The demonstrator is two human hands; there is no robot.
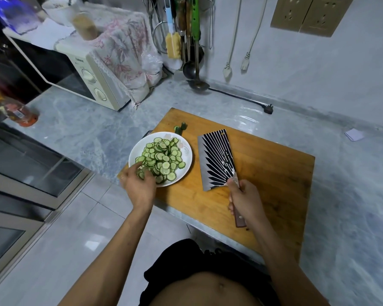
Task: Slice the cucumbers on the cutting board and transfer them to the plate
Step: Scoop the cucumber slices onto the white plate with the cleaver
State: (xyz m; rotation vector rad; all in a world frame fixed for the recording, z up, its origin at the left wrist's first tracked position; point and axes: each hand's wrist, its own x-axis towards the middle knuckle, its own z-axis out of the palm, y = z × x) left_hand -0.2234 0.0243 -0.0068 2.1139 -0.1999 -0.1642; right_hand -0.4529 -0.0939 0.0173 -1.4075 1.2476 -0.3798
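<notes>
The cucumber slices point(161, 159) were seen heaped on the white plate point(187, 151) — thin rounds, pale green inside with dark green rims, overlapping loosely. The plate was set at the nine o'clock edge of the wooden cutting board point(263, 168), which lay on the grey marbled surface point(93, 133). Two dark cucumber ends point(181, 127) were left on the board at the plate's twelve o'clock. The left hand point(137, 184) was lowered onto the near slices, its fingers curled around a few. The cleaver point(217, 157) was laid flat at the plate's three o'clock — its handle was gripped by the right hand point(244, 200).
</notes>
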